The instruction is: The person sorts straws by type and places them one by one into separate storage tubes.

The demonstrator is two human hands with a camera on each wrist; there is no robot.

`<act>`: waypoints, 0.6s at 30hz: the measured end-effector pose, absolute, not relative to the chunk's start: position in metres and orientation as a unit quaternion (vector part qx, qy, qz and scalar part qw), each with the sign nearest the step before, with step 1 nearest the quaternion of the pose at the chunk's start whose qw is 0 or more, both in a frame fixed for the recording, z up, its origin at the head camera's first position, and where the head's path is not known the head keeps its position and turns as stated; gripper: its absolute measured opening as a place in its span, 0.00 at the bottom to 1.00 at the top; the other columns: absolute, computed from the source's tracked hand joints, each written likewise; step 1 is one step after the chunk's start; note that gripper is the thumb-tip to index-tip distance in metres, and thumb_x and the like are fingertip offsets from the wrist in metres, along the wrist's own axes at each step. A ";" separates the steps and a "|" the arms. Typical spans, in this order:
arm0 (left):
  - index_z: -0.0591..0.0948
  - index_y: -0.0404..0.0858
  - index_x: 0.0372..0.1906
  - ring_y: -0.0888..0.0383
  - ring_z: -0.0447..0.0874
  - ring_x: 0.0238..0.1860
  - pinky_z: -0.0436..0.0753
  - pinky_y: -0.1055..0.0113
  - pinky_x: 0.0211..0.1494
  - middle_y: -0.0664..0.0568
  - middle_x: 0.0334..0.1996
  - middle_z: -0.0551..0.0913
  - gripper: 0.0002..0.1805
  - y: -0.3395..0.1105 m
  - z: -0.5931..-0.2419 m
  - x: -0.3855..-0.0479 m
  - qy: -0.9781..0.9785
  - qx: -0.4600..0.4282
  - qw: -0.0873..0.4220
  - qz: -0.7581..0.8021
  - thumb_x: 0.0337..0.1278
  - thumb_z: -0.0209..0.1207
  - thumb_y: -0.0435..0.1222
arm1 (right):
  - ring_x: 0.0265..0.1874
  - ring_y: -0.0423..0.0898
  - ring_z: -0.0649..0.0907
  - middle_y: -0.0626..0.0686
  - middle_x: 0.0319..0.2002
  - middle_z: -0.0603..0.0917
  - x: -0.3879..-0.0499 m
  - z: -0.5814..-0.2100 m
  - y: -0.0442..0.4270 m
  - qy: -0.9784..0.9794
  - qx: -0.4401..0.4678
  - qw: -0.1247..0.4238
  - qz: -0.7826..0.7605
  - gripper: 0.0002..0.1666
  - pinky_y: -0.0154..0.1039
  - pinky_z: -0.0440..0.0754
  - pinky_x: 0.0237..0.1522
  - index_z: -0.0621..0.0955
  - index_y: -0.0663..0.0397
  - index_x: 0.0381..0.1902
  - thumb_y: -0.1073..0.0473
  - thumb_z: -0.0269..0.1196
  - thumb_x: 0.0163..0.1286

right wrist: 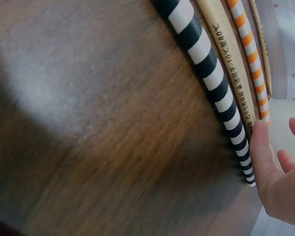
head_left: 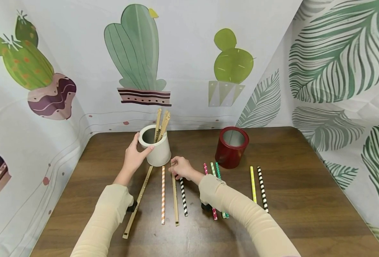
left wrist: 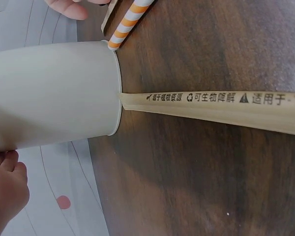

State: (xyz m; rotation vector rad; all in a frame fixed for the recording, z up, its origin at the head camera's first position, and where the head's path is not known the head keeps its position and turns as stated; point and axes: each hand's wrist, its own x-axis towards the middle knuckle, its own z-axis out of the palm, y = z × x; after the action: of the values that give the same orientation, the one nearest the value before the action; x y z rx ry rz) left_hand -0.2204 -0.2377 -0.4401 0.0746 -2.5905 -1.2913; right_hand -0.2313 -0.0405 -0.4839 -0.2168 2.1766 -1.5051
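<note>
Gripping white can w/ left hand, touching brown straw w/ right hand (loosely parted, no pinch). Best pinched near tip, lifted clear of adjacent b/w straw.

Wood-grain table; behind it, white cloth printed with cacti, leaves.

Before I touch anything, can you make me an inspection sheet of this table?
Surface: brown wood-grain table, some glare.
Job's things: white can holding tan sticks; red can to its right; more tan sticks and patterned straws lying down.
Clutter: nothing seen.
Hands: left hand grips the white can; right hand is at the far end of one lying tan stick; whether it pinches, I can't tell.
Cables: nothing seen.
Surroundings: cloth printed with cacti and leaves.
</note>
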 end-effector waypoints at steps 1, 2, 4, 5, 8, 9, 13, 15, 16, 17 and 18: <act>0.51 0.40 0.68 0.46 0.54 0.66 0.59 0.50 0.65 0.44 0.67 0.53 0.48 -0.238 -0.440 -0.220 -0.888 0.026 0.123 -0.442 0.45 0.60 0.52 | 0.17 0.42 0.76 0.51 0.21 0.77 -0.231 -0.484 -0.040 0.801 -0.085 0.237 -0.543 0.20 0.38 0.80 0.18 0.72 0.64 0.47 0.67 0.60 0.55; 0.51 0.40 0.68 0.46 0.54 0.66 0.59 0.50 0.65 0.44 0.67 0.54 0.47 -0.238 -0.440 -0.220 -0.888 0.026 0.124 -0.442 0.45 0.60 0.52 | 0.17 0.41 0.76 0.51 0.20 0.76 -0.231 -0.484 -0.040 0.806 -0.092 0.233 -0.536 0.20 0.38 0.80 0.17 0.72 0.64 0.47 0.67 0.60 0.55; 0.52 0.40 0.68 0.46 0.54 0.66 0.59 0.50 0.65 0.44 0.67 0.54 0.47 -0.238 -0.440 -0.220 -0.888 0.027 0.124 -0.442 0.45 0.60 0.52 | 0.16 0.41 0.76 0.50 0.18 0.75 -0.230 -0.484 -0.040 0.821 -0.105 0.219 -0.516 0.20 0.37 0.79 0.16 0.72 0.63 0.47 0.67 0.60 0.55; 0.51 0.41 0.68 0.46 0.54 0.66 0.59 0.50 0.65 0.44 0.67 0.54 0.47 -0.238 -0.440 -0.220 -0.888 0.027 0.124 -0.442 0.45 0.60 0.52 | 0.15 0.41 0.76 0.50 0.18 0.75 -0.229 -0.484 -0.040 0.830 -0.113 0.212 -0.504 0.19 0.37 0.79 0.16 0.73 0.63 0.46 0.67 0.60 0.54; 0.52 0.40 0.68 0.46 0.54 0.66 0.59 0.50 0.65 0.44 0.67 0.54 0.47 -0.238 -0.440 -0.220 -0.888 0.027 0.124 -0.443 0.45 0.60 0.52 | 0.12 0.41 0.76 0.50 0.16 0.76 -0.228 -0.484 -0.040 0.856 -0.135 0.185 -0.463 0.16 0.34 0.77 0.13 0.74 0.63 0.42 0.67 0.61 0.53; 0.51 0.40 0.68 0.46 0.53 0.66 0.58 0.50 0.65 0.44 0.67 0.53 0.47 -0.237 -0.440 -0.220 -0.887 0.027 0.123 -0.443 0.45 0.60 0.52 | 0.11 0.41 0.75 0.51 0.16 0.77 -0.228 -0.484 -0.040 0.865 -0.142 0.176 -0.447 0.15 0.33 0.77 0.11 0.74 0.62 0.40 0.67 0.62 0.53; 0.51 0.41 0.68 0.46 0.53 0.67 0.58 0.50 0.66 0.45 0.68 0.53 0.48 -0.237 -0.439 -0.219 -0.888 0.029 0.120 -0.444 0.45 0.60 0.53 | 0.06 0.39 0.72 0.53 0.20 0.78 -0.227 -0.484 -0.040 0.892 -0.159 0.157 -0.393 0.11 0.30 0.74 0.08 0.75 0.61 0.35 0.66 0.63 0.53; 0.50 0.42 0.68 0.47 0.52 0.67 0.57 0.51 0.66 0.45 0.68 0.53 0.48 -0.237 -0.439 -0.219 -0.887 0.030 0.119 -0.445 0.45 0.60 0.53 | 0.05 0.38 0.71 0.53 0.22 0.77 -0.227 -0.484 -0.040 0.901 -0.160 0.153 -0.373 0.11 0.29 0.73 0.08 0.74 0.61 0.34 0.65 0.64 0.52; 0.50 0.42 0.68 0.48 0.52 0.67 0.57 0.51 0.66 0.46 0.68 0.53 0.48 -0.237 -0.440 -0.219 -0.887 0.030 0.119 -0.445 0.45 0.60 0.53 | 0.05 0.38 0.71 0.53 0.23 0.77 -0.226 -0.484 -0.039 0.904 -0.159 0.154 -0.367 0.12 0.29 0.73 0.08 0.74 0.61 0.34 0.65 0.64 0.52; 0.50 0.43 0.69 0.48 0.52 0.67 0.57 0.51 0.66 0.46 0.68 0.52 0.48 -0.237 -0.440 -0.219 -0.887 0.030 0.118 -0.445 0.45 0.60 0.53 | 0.04 0.38 0.70 0.53 0.23 0.77 -0.226 -0.484 -0.039 0.907 -0.159 0.153 -0.360 0.12 0.29 0.73 0.08 0.74 0.60 0.35 0.64 0.64 0.53; 0.50 0.43 0.69 0.48 0.52 0.67 0.57 0.51 0.66 0.46 0.68 0.52 0.48 -0.237 -0.440 -0.219 -0.887 0.030 0.118 -0.446 0.45 0.60 0.53 | 0.04 0.38 0.71 0.53 0.23 0.78 -0.226 -0.485 -0.039 0.909 -0.159 0.153 -0.355 0.13 0.30 0.72 0.08 0.74 0.60 0.35 0.64 0.64 0.53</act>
State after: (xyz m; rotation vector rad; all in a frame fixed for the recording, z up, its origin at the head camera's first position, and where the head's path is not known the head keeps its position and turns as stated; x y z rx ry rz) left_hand -0.2193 -0.2370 -0.4396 0.0889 -2.5941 -1.3053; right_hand -0.2258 -0.0393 -0.4845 -0.4551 2.6068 -1.0173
